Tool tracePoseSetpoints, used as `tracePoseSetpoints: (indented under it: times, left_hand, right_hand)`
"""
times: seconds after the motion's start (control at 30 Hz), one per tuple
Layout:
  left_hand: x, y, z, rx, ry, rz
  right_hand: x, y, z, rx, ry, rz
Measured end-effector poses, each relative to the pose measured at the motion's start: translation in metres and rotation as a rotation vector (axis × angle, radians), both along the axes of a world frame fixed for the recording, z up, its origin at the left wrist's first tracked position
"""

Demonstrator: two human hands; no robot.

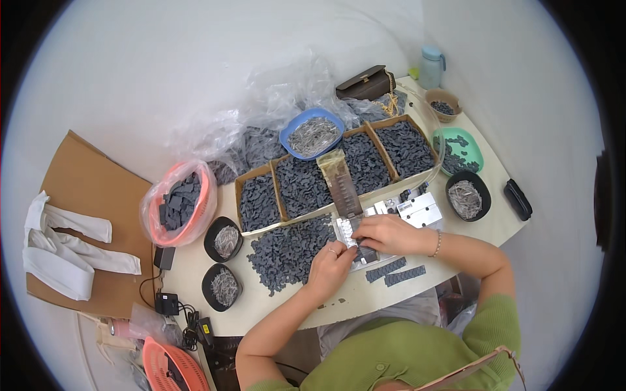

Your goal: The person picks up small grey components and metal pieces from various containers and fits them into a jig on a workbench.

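My left hand (329, 270), with a ring on one finger, reaches the near left side of a small metal fixture (345, 229). Its fingertips are pressed together on something too small to make out. From the right, my right hand (390, 234) comes over the same fixture, its fingers bent and closed at a dark grey piece mostly hidden under them. The two hands almost touch. Behind them a brownish see-through plate (340, 186) stands at the fixture's far end. Two rows of joined dark grey pieces (386, 269) lie just right of the fixture.
A divided cardboard tray (282, 189) of dark grey pieces spans the table behind. Loose grey pieces (290, 251) are heaped at left. Black bowls (222, 287) and a blue basin (285, 138) hold metal pins. A silver block (419, 210) sits right of my hands.
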State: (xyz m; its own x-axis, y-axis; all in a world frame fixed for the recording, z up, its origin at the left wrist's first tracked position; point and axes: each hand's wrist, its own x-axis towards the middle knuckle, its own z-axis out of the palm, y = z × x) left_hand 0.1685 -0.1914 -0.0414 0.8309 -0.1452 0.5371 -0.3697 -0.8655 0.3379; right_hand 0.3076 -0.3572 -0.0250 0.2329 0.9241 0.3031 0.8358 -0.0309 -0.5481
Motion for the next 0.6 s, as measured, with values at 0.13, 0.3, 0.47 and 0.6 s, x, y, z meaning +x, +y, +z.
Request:
tracePoseSetpoints:
  times: [0.13, 0.3, 0.47, 0.6]
  left_hand:
    - [-0.012, -0.001, 0.006, 0.252, 0.049, 0.031]
    - [-0.026, -0.007, 0.012, 0.392, 0.088, 0.07]
    - [-0.031, 0.005, 0.022, 0.197, 0.126, 0.095]
    - [-0.015, 0.037, 0.021, 0.137, 0.067, 0.284]
  right_hand:
    - [-0.006, 0.007, -0.012, 0.099, -0.182, -0.012]
    - [-0.019, 0.009, -0.007, 0.139, -0.314, 0.001]
    - [-0.043, 0.0, -0.005, 0.099, -0.588, 0.013]
    - [-0.066, -0.008, -0.007, 0.029, -0.833, -0.027]
